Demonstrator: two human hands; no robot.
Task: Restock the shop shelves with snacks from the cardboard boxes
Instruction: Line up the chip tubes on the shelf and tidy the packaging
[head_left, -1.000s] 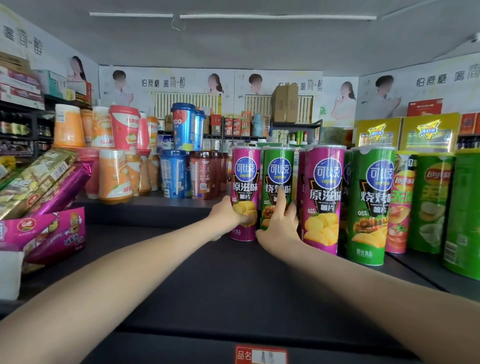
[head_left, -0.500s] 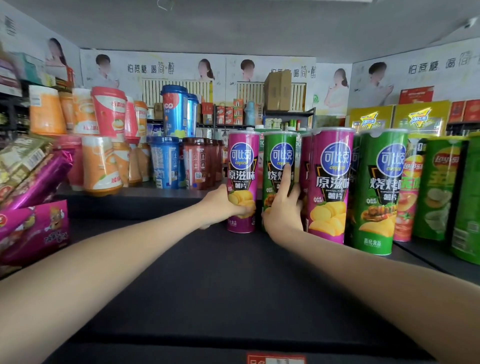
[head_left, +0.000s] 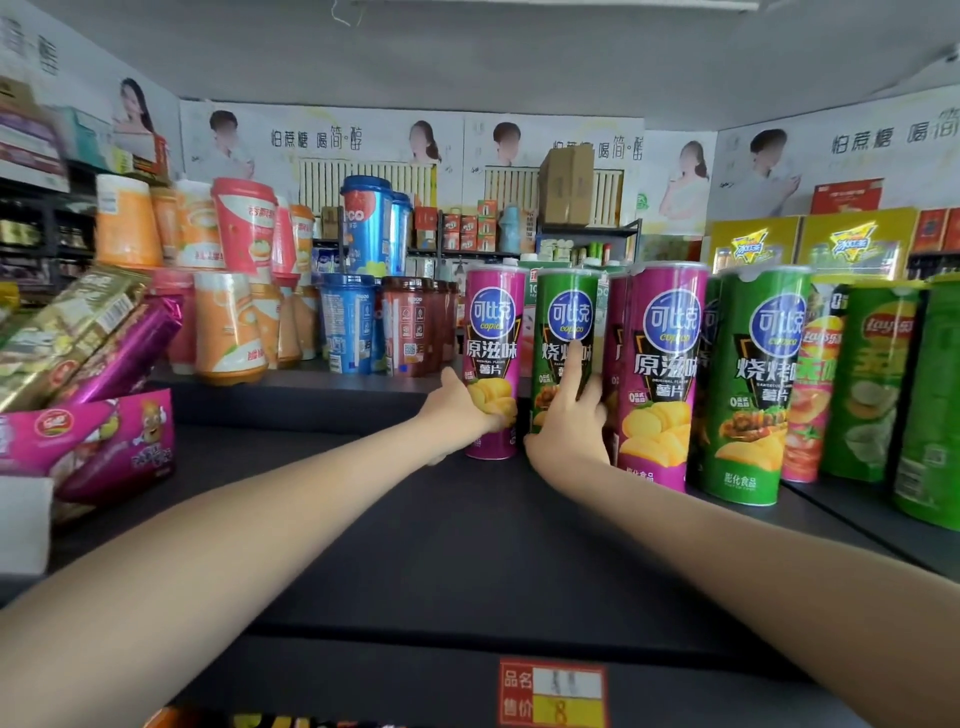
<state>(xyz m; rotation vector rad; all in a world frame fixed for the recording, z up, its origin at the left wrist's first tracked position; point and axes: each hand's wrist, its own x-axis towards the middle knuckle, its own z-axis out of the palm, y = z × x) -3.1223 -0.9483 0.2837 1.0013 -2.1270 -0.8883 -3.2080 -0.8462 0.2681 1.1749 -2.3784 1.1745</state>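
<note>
Two tall crisp tubes stand upright at the back of a dark shelf (head_left: 415, 545). My left hand (head_left: 457, 408) grips the lower left side of the purple tube (head_left: 493, 332). My right hand (head_left: 569, 421) holds the green tube (head_left: 566, 322) beside it, with the index finger stretched up its front and the other fingers wrapped round its right side. To the right, nearer me, stand a second purple tube (head_left: 662, 364) and a second green tube (head_left: 753, 374).
Green and red crisp tubes (head_left: 872, 384) fill the shelf's right end. Pink snack boxes (head_left: 88, 436) lean at the left. Orange, blue and brown drink cups (head_left: 234, 322) are stacked on a raised ledge behind. A price tag (head_left: 553, 693) sits on the shelf's front edge.
Both hands stay on the same two tubes. The view has shifted slightly, and the tubes sit a touch further right in the frame.
</note>
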